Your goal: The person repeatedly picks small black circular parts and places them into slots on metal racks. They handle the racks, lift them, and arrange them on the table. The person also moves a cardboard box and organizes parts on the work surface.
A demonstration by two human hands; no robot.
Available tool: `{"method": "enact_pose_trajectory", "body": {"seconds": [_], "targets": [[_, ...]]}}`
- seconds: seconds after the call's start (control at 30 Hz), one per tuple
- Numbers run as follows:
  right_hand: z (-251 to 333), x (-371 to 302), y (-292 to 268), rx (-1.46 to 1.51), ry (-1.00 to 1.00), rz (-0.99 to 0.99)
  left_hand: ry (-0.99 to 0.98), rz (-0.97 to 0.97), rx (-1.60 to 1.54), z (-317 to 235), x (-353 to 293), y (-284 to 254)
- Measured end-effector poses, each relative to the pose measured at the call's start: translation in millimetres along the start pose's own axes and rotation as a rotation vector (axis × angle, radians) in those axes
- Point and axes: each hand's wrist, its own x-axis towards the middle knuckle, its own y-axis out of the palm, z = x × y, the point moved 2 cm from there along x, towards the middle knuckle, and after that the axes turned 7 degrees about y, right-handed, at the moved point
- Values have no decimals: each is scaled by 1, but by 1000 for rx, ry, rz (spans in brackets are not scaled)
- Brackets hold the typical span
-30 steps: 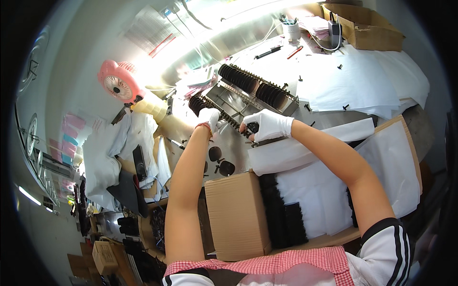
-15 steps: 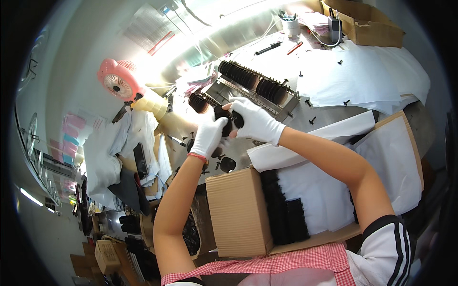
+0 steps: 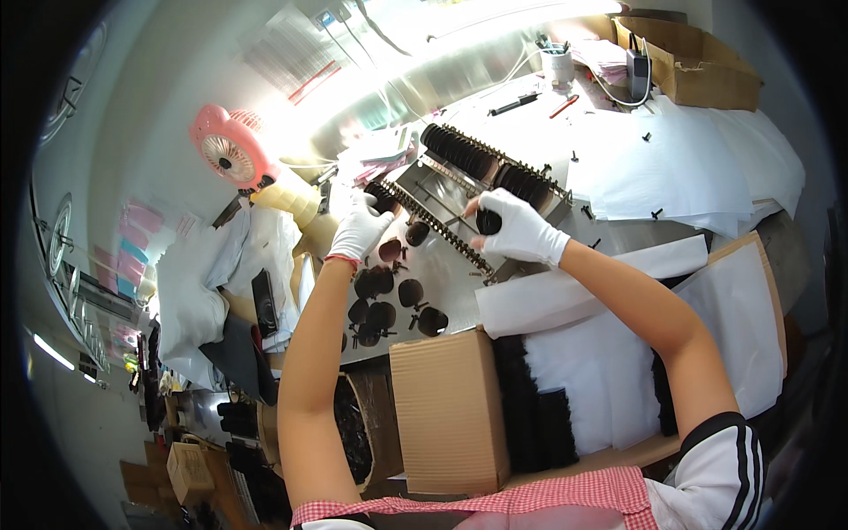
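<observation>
Both my hands wear white gloves. My left hand (image 3: pixel 360 231) is curled round the near side of a few dark round lenses (image 3: pixel 383 196) at the far left end of a coiled holding row (image 3: pixel 433 225); its fingertips are partly hidden. To the right, my right hand (image 3: pixel 521 231) pinches dark round lenses (image 3: pixel 488 221) between thumb and fingers, above the metal rack; how many is unclear. The rack's farther row (image 3: pixel 464 152) stands packed with upright dark lenses. Loose dark lenses with small tabs (image 3: pixel 380 316) lie on the metal tabletop below my hands.
An open cardboard box (image 3: pixel 449 415) with white sheets and black padding stands close to me. A pink fan (image 3: pixel 228 150) is at the left. White paper (image 3: pixel 671 168) with small dark pieces, a pen cup (image 3: pixel 556 67) and another cardboard box (image 3: pixel 707 66) are at the far right.
My hands have parted: the right one moved right with dark lenses, the left one slid left along the row. The near row's middle and right stretch now shows bare coils. The view shifted slightly.
</observation>
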Motion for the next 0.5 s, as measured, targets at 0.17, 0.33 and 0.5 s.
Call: {"method": "enact_pose_trajectory", "body": {"seconds": [0.17, 0.33, 0.5], "targets": [[-10, -2, -1, -94, -86, 241, 187, -230, 320, 39, 56, 22], [-9, -2, 0, -187, -124, 389, 18, 124, 797, 30, 85, 29], [-6, 3, -7, -124, -142, 448, -197, 327, 217, 24, 88, 39]]}}
